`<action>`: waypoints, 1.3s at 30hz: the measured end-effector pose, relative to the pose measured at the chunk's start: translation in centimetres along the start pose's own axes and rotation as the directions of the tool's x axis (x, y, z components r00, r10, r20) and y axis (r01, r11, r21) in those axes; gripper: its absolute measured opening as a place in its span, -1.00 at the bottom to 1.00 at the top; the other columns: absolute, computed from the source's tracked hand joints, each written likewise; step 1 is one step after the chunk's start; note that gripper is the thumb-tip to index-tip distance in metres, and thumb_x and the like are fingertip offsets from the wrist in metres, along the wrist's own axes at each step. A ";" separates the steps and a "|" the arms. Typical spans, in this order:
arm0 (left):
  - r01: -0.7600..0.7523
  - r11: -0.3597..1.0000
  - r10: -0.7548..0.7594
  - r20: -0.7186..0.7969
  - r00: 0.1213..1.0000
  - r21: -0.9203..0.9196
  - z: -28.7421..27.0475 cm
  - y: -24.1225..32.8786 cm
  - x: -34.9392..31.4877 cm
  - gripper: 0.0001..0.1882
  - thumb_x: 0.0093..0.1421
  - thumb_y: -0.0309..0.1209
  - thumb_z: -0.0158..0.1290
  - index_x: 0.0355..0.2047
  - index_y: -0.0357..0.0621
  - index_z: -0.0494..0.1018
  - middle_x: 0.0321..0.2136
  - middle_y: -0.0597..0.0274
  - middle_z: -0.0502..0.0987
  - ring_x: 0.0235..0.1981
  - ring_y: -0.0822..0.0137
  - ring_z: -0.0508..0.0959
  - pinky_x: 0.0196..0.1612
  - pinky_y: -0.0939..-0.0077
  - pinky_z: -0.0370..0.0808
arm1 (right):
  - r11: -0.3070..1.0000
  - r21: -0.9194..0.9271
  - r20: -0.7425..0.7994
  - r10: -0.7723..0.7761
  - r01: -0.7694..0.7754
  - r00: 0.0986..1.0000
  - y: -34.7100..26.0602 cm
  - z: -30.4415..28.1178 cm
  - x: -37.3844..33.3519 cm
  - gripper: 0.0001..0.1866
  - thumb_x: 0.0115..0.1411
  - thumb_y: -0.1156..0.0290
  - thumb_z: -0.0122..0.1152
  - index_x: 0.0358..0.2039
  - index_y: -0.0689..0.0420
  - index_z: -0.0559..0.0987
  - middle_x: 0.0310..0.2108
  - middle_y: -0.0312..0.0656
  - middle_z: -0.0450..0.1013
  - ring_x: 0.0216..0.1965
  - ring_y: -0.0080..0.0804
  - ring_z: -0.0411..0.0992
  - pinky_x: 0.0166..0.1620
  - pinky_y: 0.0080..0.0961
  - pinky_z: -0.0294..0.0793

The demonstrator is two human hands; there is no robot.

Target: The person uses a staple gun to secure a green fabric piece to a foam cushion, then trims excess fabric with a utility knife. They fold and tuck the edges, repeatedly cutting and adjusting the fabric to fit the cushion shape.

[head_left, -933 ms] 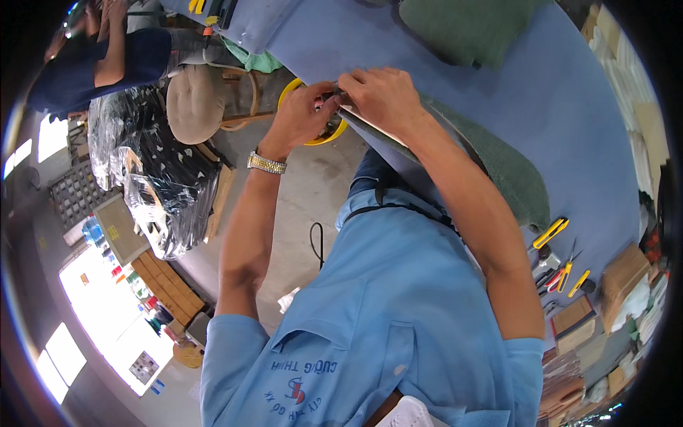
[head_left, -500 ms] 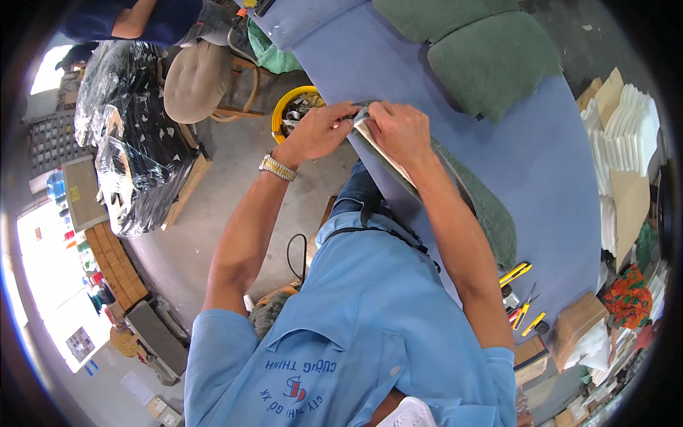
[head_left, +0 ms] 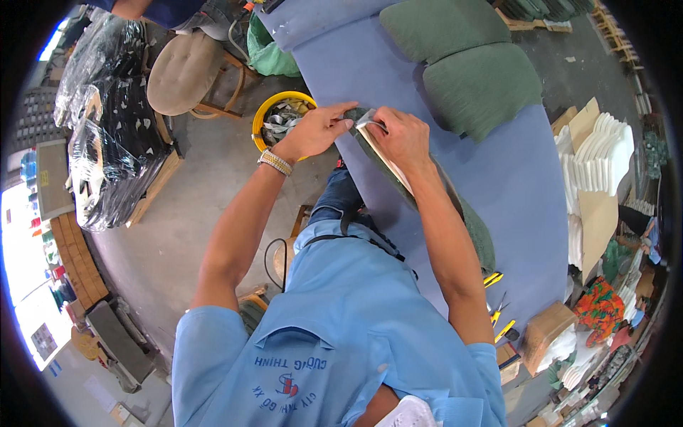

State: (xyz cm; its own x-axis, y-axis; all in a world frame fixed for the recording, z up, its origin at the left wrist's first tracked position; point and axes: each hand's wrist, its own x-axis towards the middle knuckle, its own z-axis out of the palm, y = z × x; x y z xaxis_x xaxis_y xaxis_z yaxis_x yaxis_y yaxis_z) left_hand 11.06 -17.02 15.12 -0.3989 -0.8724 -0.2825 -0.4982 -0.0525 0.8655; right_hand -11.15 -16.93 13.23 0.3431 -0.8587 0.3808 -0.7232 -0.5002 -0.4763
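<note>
Handling tip of green fabric piece (head_left: 478,233) w/ 2 hands, at edge of blue table (head_left: 526,164). Starts right at fingertips, then runs off toward 4–5 o'clock, passing partly under R forearm & showing pale inner layer (head_left: 385,156) along its length. With R hand (head_left: 403,140) — curled in — pinching small pale strip (head_left: 366,119) betw. thumb & index, right at that tip. With L hand (head_left: 320,134), on 9 o'clock side of tip, pointing index & thumb at it, slightly apart, close against green end; can't tell if gripping. Wearing metal watch (head_left: 275,162) on L wrist.

From fingers: can see yellow bucket (head_left: 257,129) w/ scraps at 9 o'clock, just past L hand; beige-seated chair (head_left: 183,75) farther out, betw. 9 & 10. Can also see 2 green cushions (head_left: 484,89) on table, approx. 1–3 o'clock, & yellow-handled cutters (head_left: 504,330) at 5, near table edge. Wrapped stack (head_left: 121,164) betw. 8 & 9, well apart.
</note>
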 end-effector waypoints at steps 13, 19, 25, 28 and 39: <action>-0.004 0.978 -0.020 -0.117 0.993 -0.207 2.3 0.0 2.1 -0.50 0.48 -0.16 -0.03 0.34 -0.04 0.39 -0.12 0.09 0.64 -0.11 0.33 0.57 0.03 0.39 0.51 | 0.992 0.083 0.008 -0.094 0.093 0.996 2.5 -1.7 1.4 -0.89 0.19 0.36 0.40 -0.26 0.01 0.70 -0.29 -0.27 0.68 -0.35 -0.26 0.65 -0.33 -0.40 0.62; 0.037 0.997 -0.042 -0.082 0.996 -0.067 1.9 0.4 2.7 -0.51 0.49 -0.13 -0.05 0.34 0.01 0.40 -0.25 0.10 0.64 -0.23 0.36 0.56 -0.07 0.40 0.53 | 0.993 0.113 0.005 -0.035 0.034 0.999 2.3 -1.8 2.0 -0.88 0.17 0.37 0.43 -0.27 0.03 0.69 -0.39 -0.22 0.65 -0.46 -0.26 0.60 -0.41 -0.42 0.53; 0.004 0.989 -0.016 -0.081 0.997 -0.147 2.0 0.2 3.3 -0.52 0.49 -0.17 -0.05 0.35 0.02 0.39 -0.24 0.13 0.63 -0.21 0.37 0.54 -0.04 0.41 0.53 | 0.971 0.188 0.109 0.131 -0.150 0.985 2.6 -2.2 2.5 -0.86 0.18 0.38 0.44 -0.26 0.08 0.70 -0.40 -0.22 0.65 -0.50 -0.38 0.56 -0.39 -0.50 0.50; -0.052 0.983 0.037 -0.084 0.996 -0.177 2.2 0.2 3.8 -0.52 0.50 -0.18 -0.06 0.36 0.04 0.37 -0.23 0.14 0.62 -0.20 0.38 0.52 -0.03 0.44 0.52 | 0.939 0.294 0.120 0.152 -0.181 0.981 3.8 -2.5 2.6 -0.85 0.19 0.42 0.44 -0.22 0.09 0.71 -0.44 -0.22 0.64 -0.47 -0.51 0.56 -0.34 -0.52 0.51; -0.026 0.983 -0.006 -0.172 0.985 -0.182 3.6 2.6 3.9 -0.52 0.48 -0.14 -0.04 0.36 0.13 0.38 -0.55 0.34 0.35 -0.48 0.49 0.28 -0.32 0.48 0.37 | 0.842 0.417 0.378 0.180 -0.341 0.908 5.7 -5.1 3.5 -0.76 0.24 0.51 0.31 -0.06 0.14 0.67 -0.25 -0.32 0.63 -0.25 -0.66 0.51 -0.14 -0.62 0.48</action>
State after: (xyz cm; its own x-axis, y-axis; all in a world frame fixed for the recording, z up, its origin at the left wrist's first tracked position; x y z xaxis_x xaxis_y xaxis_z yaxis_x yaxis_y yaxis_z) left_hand 5.44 -18.84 14.80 -0.2574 -0.9428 -0.2118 -0.3387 -0.1172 0.9336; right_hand -17.17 -22.21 15.89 0.4078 -0.9122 -0.0395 -0.4761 -0.1755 -0.8617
